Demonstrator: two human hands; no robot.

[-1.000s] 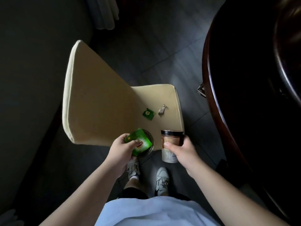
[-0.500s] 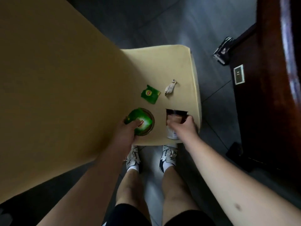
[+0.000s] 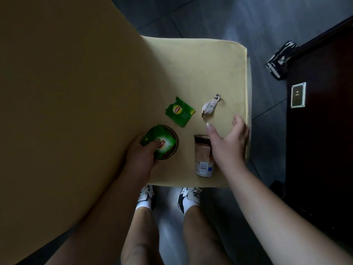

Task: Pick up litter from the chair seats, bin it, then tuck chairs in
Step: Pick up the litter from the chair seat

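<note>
Head view: left hand [image 3: 142, 157] grips green wrapper [image 3: 159, 141]; right hand [image 3: 228, 142] spread, possibly hiding jar [image 3: 203, 155] rim.

The far half of the pale yellow cushioned chair seat [image 3: 200, 60] lies bare. Its tall yellow backrest [image 3: 66, 92] walls off the whole left. On the near half, a torn green tea sachet [image 3: 179, 111], a crumpled white wrapper [image 3: 210, 108] and an upright beige paper cup [image 3: 203, 155] stand close together, with narrow gaps between them. A dark wooden cabinet [image 3: 321, 131] bounds the right.

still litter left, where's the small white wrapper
Head view: the white wrapper lies on the chair seat, right of the loose green tea packet, just beyond the open right hand.
</note>
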